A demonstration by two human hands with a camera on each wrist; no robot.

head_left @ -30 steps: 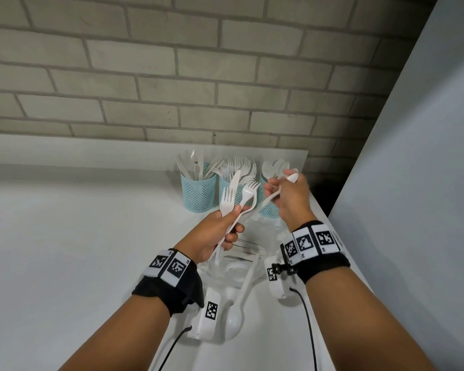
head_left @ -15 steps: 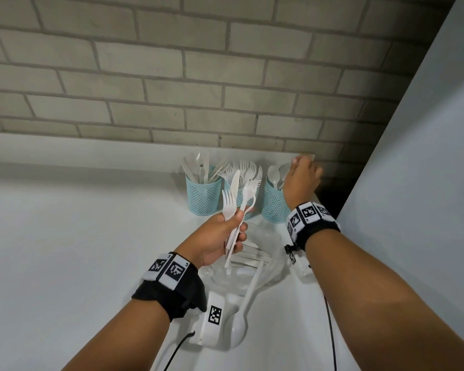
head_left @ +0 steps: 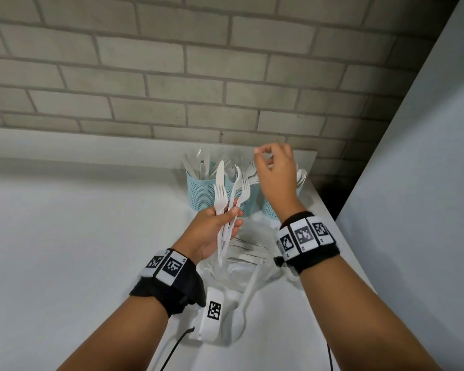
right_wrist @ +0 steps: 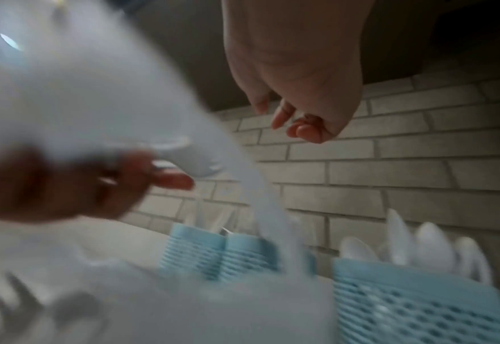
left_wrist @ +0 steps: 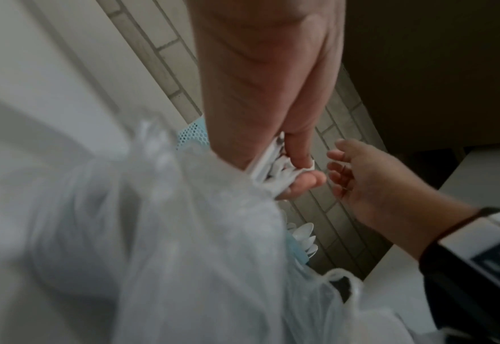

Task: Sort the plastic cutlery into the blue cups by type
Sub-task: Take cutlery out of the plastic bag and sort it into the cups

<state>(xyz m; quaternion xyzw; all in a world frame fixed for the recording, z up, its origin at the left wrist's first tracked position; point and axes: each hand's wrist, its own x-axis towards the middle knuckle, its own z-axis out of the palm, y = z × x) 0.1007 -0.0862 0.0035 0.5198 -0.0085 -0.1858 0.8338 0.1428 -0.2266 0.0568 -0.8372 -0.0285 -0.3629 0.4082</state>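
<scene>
My left hand [head_left: 232, 218] grips a bundle of white plastic cutlery [head_left: 225, 194], several forks and one knife, held upright in front of the cups. Three blue mesh cups stand by the brick wall: the left cup [head_left: 200, 192] has knives, the middle cup [head_left: 249, 207] has forks, and the right cup [head_left: 271, 211] has spoons [head_left: 302, 176]. My right hand [head_left: 265, 153] hovers above the middle and right cups, fingers loosely curled and holding nothing. In the left wrist view the bundle [left_wrist: 272, 163] is pinched under my thumb. The right wrist view shows the spoon cup [right_wrist: 405, 302] close below.
A clear plastic bag [head_left: 241, 266] with more white cutlery lies on the white table under my hands. A white spoon [head_left: 241, 311] lies nearer me. A grey wall panel [head_left: 413, 183] closes the right side. The table's right edge [head_left: 322, 199] runs just beyond the cups.
My right hand carried a spoon to the right cup, let it go there, and has lifted back leftward with nothing in it. The left hand keeps its bundle.
</scene>
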